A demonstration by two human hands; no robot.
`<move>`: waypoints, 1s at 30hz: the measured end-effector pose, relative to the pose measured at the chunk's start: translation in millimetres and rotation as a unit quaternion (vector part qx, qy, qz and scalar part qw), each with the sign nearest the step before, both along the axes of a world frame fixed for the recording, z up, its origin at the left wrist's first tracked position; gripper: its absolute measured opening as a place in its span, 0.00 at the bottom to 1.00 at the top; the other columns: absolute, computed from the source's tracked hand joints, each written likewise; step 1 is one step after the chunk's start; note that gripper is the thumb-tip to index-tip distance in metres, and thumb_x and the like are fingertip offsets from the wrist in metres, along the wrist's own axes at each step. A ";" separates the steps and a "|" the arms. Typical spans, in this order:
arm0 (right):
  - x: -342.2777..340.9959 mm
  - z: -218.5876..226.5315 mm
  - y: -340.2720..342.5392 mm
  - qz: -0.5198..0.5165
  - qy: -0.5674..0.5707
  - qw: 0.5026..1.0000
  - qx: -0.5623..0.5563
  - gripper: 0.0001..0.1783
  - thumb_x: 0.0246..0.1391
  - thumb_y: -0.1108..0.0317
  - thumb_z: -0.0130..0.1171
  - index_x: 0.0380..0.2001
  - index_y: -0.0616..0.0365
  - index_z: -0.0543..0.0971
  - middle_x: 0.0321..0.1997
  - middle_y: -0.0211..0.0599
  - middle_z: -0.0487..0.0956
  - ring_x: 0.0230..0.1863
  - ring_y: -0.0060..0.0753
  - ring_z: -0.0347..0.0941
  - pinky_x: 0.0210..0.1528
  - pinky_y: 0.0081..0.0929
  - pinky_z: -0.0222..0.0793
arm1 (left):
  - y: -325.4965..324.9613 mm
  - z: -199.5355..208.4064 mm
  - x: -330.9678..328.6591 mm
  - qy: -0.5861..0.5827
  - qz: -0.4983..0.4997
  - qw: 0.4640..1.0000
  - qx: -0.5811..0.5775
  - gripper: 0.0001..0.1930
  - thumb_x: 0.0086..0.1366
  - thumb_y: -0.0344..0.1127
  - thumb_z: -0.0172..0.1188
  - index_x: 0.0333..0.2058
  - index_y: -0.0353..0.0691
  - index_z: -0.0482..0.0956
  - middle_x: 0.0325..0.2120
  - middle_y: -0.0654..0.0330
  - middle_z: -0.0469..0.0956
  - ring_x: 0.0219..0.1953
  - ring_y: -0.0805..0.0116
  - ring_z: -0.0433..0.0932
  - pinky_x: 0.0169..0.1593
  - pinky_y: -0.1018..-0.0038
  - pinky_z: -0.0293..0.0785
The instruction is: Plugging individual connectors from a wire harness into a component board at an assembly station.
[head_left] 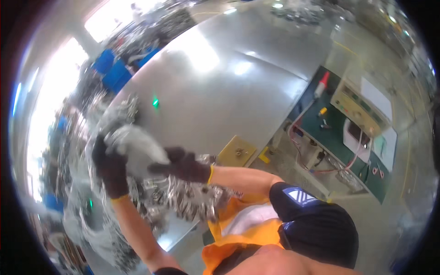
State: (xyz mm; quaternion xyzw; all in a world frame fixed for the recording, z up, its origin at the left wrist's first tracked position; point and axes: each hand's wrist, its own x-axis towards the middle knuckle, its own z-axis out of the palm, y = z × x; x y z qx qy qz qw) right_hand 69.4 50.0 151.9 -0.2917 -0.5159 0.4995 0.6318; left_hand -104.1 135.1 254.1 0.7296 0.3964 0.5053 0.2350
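Observation:
Both my hands wear dark gloves with yellow cuffs. Between them is a pale, translucent plastic bag [141,149], smeared by motion, so its contents cannot be made out. My left hand [110,167] is closed on the bag's left side. From the right, my right hand [185,167] grips its lower right edge with curled fingers. Just below the hands lies a heap of grey, shiny cable-like parts [183,197]. A further tangled grey bundle [121,110] sits beyond the bag, on the left edge of the metal table.
The shiny metal table [220,91] stretches away ahead. A tan block [237,151] lies at its near right edge. On the right, a green-topped bench [314,119] carries a beige instrument [360,107], scissors [378,172] and looping cables. Blue bins [117,75] stand at the far left.

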 end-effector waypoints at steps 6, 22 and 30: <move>51.9 -14.7 -13.7 -0.273 -0.353 0.887 0.119 0.23 0.55 0.55 0.64 0.51 0.52 0.77 0.47 0.51 0.78 0.41 0.48 0.77 0.38 0.40 0.72 | -6.0 -3.4 35.6 0.047 0.010 0.999 -0.002 0.32 0.62 0.25 0.52 0.66 0.35 0.59 0.58 0.54 0.69 0.55 0.65 0.71 0.58 0.70 0.69; 448.7 -120.5 63.3 -0.424 -0.577 0.695 -0.062 0.27 0.63 0.57 0.55 0.59 0.64 0.72 0.63 0.48 0.72 0.65 0.45 0.67 0.66 0.35 0.60 | -144.1 -178.4 -19.7 0.194 0.388 0.898 0.072 0.23 0.60 0.37 0.64 0.53 0.34 0.73 0.47 0.47 0.76 0.50 0.53 0.76 0.57 0.62 0.70; 455.4 -236.1 36.8 -0.433 -0.424 0.787 -0.114 0.24 0.64 0.59 0.52 0.54 0.68 0.75 0.57 0.49 0.77 0.57 0.45 0.74 0.62 0.32 0.65 | -119.5 -84.0 -199.2 0.300 0.495 0.815 0.000 0.47 0.56 0.58 0.66 0.61 0.28 0.58 0.56 0.35 0.68 0.60 0.39 0.65 0.60 0.57 0.66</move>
